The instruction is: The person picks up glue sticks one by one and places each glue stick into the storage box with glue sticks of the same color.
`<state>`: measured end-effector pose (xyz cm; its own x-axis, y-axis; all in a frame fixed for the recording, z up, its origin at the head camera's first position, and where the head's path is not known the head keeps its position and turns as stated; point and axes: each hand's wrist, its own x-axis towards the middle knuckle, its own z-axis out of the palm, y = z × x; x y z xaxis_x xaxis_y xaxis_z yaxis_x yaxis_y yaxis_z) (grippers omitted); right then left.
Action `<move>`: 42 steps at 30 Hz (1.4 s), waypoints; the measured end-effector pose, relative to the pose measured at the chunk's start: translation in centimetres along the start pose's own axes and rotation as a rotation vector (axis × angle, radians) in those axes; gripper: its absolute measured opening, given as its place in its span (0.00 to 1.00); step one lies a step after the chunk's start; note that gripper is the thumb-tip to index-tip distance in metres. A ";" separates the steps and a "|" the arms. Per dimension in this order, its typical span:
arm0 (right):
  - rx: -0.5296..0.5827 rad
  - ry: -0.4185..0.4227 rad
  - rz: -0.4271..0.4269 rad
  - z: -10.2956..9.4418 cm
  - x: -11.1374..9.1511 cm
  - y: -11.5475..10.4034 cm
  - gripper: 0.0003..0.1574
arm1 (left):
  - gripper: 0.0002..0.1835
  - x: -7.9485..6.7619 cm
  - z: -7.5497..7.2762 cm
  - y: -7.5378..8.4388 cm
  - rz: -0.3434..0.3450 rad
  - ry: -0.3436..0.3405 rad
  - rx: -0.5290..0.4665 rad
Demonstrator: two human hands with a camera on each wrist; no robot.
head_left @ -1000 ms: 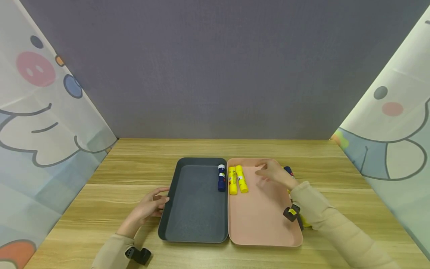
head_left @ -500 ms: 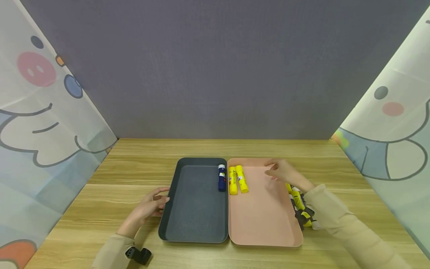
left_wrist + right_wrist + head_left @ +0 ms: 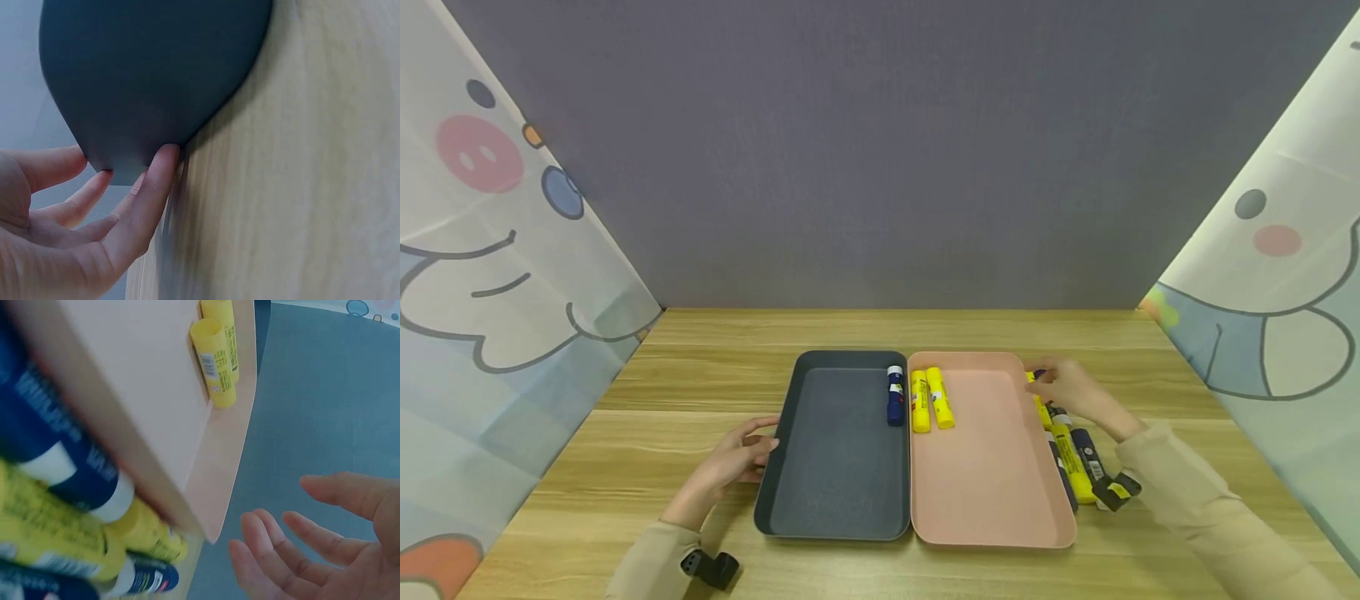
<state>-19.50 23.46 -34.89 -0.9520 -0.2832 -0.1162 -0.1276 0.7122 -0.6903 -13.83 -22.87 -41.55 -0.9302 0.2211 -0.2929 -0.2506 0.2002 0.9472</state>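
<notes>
My left hand rests its fingertips against the outer left wall of a dark grey tray. In the left wrist view, thumb and fingertips touch that wall near its rim, fingers only slightly bent. Inside the tray, a navy glue stick lies along the right wall. Two yellow glue sticks lie at the left of the pink tray. Over the far end of a glue stick pile, right of the pink tray, hovers my right hand. Its fingers are spread and hold nothing.
The pile mixes yellow glue sticks and navy glue sticks, several of them close against the pink tray's right wall. Both trays stand side by side on the wooden table. A grey panel rises behind.
My right hand has moved rightward, from over the pink tray to the pile beside it, uncovering more of the pile. The left hand and both trays stay in place.
</notes>
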 end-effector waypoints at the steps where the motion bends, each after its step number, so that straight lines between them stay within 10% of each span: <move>1: -0.003 0.003 0.009 -0.1 -0.2 0.2 0.26 | 0.29 0.0 0.0 0.0 0.001 0.000 0.001; 42: -0.115 0.053 0.187 0.3 -6.0 6.3 0.26 | 0.29 0.0 0.0 -0.3 0.005 0.003 0.002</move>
<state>-14.49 29.46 -38.81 -0.9750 -0.1068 -0.1948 0.0249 0.8189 -0.5735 -13.73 -22.92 -41.79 -0.9323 0.2189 -0.2878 -0.2455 0.2014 0.9482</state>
